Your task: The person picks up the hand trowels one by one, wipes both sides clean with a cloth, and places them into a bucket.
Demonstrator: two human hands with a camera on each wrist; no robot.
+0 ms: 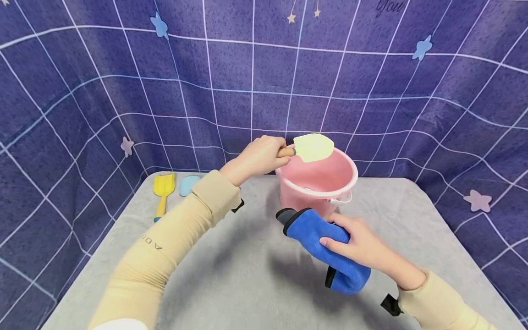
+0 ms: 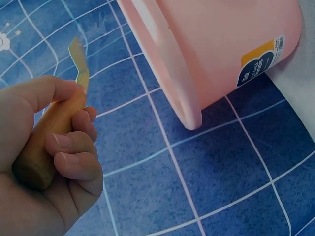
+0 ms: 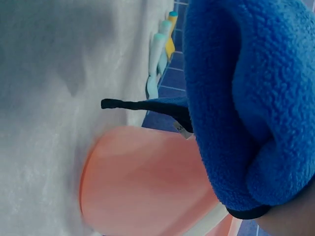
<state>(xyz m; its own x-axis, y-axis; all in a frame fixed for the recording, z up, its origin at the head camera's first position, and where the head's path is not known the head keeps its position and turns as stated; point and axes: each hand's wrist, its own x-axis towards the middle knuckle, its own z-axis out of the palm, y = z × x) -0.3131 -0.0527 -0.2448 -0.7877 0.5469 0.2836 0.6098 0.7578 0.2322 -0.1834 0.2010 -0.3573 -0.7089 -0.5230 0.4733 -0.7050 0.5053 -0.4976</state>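
**Left hand [image 1: 264, 155] on a trowel [image 1: 314, 147], right hand [image 1: 363, 240] on a cloth [image 1: 319, 238]**

My left fingers are wrapped round the wooden handle [image 2: 55, 132], with the thumb lying along it toward the neck. The butt sits against my palm. I judge the trowel light and stiff, its thin blade easily tipped, so the middle of the handle is the place to hold it. Wood should grip well enough if dry.

My right hand pinches the cloth, thumb on the near side and the other fingers largely behind it. It looks soft, light and floppy, nothing to break; a thick fold should hold better than the loose black edge, and the fuzzy face should not slip.

My left arm reaches well forward, wrist raised, the blade pointing right by the bucket [image 1: 290, 195]; I cannot tell whether it is above the mouth or past the back rim. My right forearm comes in from the lower right, holding the cloth in front of the bucket, above the desk [image 1: 231, 284].

Farther left lies a yellow shovel [image 1: 163, 185].
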